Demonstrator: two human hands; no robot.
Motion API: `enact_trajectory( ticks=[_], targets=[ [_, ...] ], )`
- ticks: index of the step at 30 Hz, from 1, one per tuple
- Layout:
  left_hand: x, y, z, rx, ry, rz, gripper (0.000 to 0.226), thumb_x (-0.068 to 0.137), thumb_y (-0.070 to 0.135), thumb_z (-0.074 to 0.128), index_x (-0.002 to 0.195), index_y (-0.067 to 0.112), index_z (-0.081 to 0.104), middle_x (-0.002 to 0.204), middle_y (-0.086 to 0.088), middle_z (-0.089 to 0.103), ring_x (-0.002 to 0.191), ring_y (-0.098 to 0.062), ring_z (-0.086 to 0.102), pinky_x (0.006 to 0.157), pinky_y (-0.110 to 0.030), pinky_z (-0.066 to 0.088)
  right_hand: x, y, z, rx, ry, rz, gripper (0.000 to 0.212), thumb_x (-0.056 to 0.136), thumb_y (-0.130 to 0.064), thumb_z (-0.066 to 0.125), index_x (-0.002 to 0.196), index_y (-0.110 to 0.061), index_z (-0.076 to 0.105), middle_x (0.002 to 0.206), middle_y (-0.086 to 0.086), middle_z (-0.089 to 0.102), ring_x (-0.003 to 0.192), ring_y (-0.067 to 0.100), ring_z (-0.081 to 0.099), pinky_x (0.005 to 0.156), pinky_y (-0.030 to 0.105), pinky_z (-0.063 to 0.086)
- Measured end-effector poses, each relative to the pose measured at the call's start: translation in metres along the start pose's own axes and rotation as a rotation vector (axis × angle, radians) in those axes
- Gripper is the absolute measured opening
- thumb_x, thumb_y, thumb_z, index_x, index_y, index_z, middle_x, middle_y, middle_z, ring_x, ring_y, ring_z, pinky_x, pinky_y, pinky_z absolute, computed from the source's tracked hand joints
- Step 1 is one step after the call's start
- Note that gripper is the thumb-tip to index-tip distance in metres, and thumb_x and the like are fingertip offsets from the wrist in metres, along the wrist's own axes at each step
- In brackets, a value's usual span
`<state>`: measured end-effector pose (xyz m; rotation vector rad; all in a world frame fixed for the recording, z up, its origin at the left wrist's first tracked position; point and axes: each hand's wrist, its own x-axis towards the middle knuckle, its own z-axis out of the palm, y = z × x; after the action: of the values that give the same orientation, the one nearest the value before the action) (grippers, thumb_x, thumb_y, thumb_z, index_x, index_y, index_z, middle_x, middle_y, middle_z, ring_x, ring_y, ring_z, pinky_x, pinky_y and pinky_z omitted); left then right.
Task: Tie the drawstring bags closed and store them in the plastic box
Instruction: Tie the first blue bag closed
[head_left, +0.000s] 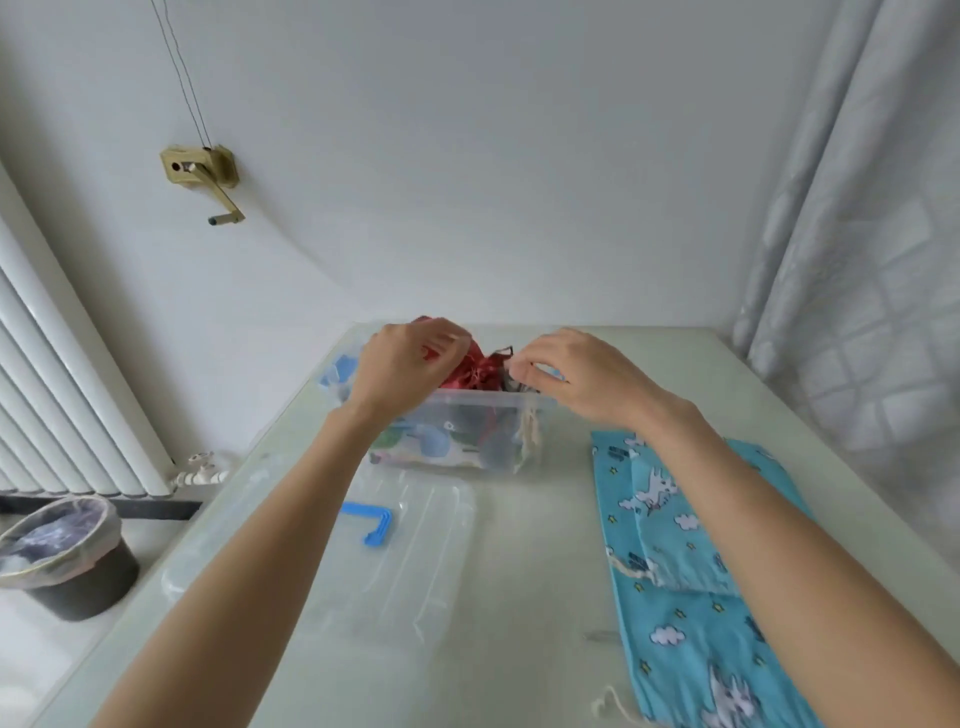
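Both your hands sit over the clear plastic box (467, 415) at frame centre. Your left hand (400, 371) has fingers curled onto the red drawstring bag (475, 371) in the box; your right hand (582, 379) pinches dark fabric beside it, grip partly hidden. Two blue patterned bags (691, 597) lie flat at lower right; the lid (415, 551) lies lower centre.

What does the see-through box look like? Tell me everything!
The plastic box is clear, rectangular and open, its lid lying flat in front of it. It sits upright on the pale table. Bags fill it: a red bag pokes above the rim, and pale cords hang inside its right end. Both hands reach over it.
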<state>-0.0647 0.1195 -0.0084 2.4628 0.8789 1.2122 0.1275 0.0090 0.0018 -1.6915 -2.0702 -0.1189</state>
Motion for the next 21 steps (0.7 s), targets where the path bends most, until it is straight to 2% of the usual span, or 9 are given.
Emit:
enact_trajectory(
  ticks=[3, 5, 7, 9, 13, 15, 17, 21],
  targets=[
    [-0.036, 0.033, 0.011, -0.093, 0.003, 0.01, 0.024, 0.084, 0.039, 0.054, 0.093, 0.025, 0.072, 0.077, 0.016, 0.069, 0.073, 0.003, 0.065, 0.072, -0.029, 0.056, -0.06, -0.005, -0.002, -0.014, 0.076, 0.094, 0.027, 0.096, -0.037, 0.046, 0.113, -0.027, 0.064, 0.106, -0.01, 0.067, 0.1, 0.014, 0.058, 0.083, 0.033, 0.045],
    [-0.067, 0.054, 0.028, -0.113, -0.083, -0.008, 0.023, 0.082, 0.04, 0.053, 0.092, 0.028, 0.07, 0.074, 0.019, 0.067, 0.069, 0.006, 0.062, 0.071, -0.027, 0.055, -0.106, -0.003, 0.005, 0.005, 0.081, 0.195, 0.025, 0.095, -0.033, 0.048, 0.114, -0.028, 0.064, 0.105, -0.012, 0.068, 0.1, 0.014, 0.06, 0.083, 0.034, 0.047],
    [-0.1, 0.073, 0.051, -0.118, -0.24, -0.03, 0.019, 0.082, 0.038, 0.057, 0.094, 0.03, 0.069, 0.076, 0.019, 0.066, 0.069, 0.007, 0.062, 0.074, -0.029, 0.055, -0.152, 0.002, 0.015, 0.009, 0.046, 0.292, 0.023, 0.095, -0.029, 0.05, 0.113, -0.026, 0.065, 0.11, -0.009, 0.067, 0.105, 0.015, 0.059, 0.086, 0.035, 0.047],
    [-0.133, 0.089, 0.071, -0.123, -0.411, -0.032, 0.019, 0.083, 0.039, 0.063, 0.099, 0.031, 0.067, 0.082, 0.018, 0.067, 0.077, 0.004, 0.063, 0.078, -0.032, 0.054, -0.197, 0.006, 0.027, -0.002, -0.016, 0.364, 0.022, 0.094, -0.029, 0.052, 0.111, -0.025, 0.066, 0.115, -0.007, 0.064, 0.11, 0.016, 0.055, 0.088, 0.034, 0.045],
    [-0.185, 0.113, 0.097, -0.048, -0.642, -0.027, 0.044, 0.077, 0.056, 0.063, 0.115, 0.036, 0.058, 0.109, 0.016, 0.062, 0.099, -0.005, 0.057, 0.086, -0.029, 0.048, -0.267, 0.005, 0.043, -0.042, -0.126, 0.439, 0.029, 0.091, -0.036, 0.055, 0.119, -0.028, 0.062, 0.128, -0.004, 0.057, 0.121, 0.021, 0.046, 0.102, 0.036, 0.034],
    [-0.199, 0.12, 0.109, -0.001, -0.645, -0.008, 0.045, 0.081, 0.054, 0.06, 0.121, 0.033, 0.054, 0.125, 0.01, 0.056, 0.113, -0.011, 0.049, 0.091, -0.029, 0.04, -0.289, 0.003, 0.047, -0.071, -0.158, 0.477, 0.038, 0.091, -0.041, 0.054, 0.128, -0.031, 0.054, 0.137, -0.003, 0.047, 0.128, 0.021, 0.038, 0.106, 0.036, 0.027],
    [-0.201, 0.124, 0.119, 0.012, -0.587, 0.007, 0.041, 0.087, 0.045, 0.057, 0.125, 0.029, 0.054, 0.132, 0.005, 0.052, 0.119, -0.017, 0.044, 0.095, -0.031, 0.037, -0.298, 0.002, 0.05, -0.06, -0.123, 0.497, 0.038, 0.092, -0.039, 0.052, 0.129, -0.031, 0.053, 0.138, -0.003, 0.045, 0.128, 0.021, 0.038, 0.105, 0.035, 0.028],
    [-0.177, 0.123, 0.143, 0.054, -0.523, -0.022, 0.035, 0.092, 0.028, 0.054, 0.126, 0.023, 0.053, 0.131, 0.001, 0.055, 0.121, -0.021, 0.046, 0.095, -0.035, 0.04, -0.28, 0.016, 0.042, -0.029, 0.125, 0.558, 0.029, 0.091, -0.011, 0.053, 0.116, -0.022, 0.062, 0.122, -0.001, 0.057, 0.109, 0.021, 0.053, 0.087, 0.03, 0.039]
  ],
)
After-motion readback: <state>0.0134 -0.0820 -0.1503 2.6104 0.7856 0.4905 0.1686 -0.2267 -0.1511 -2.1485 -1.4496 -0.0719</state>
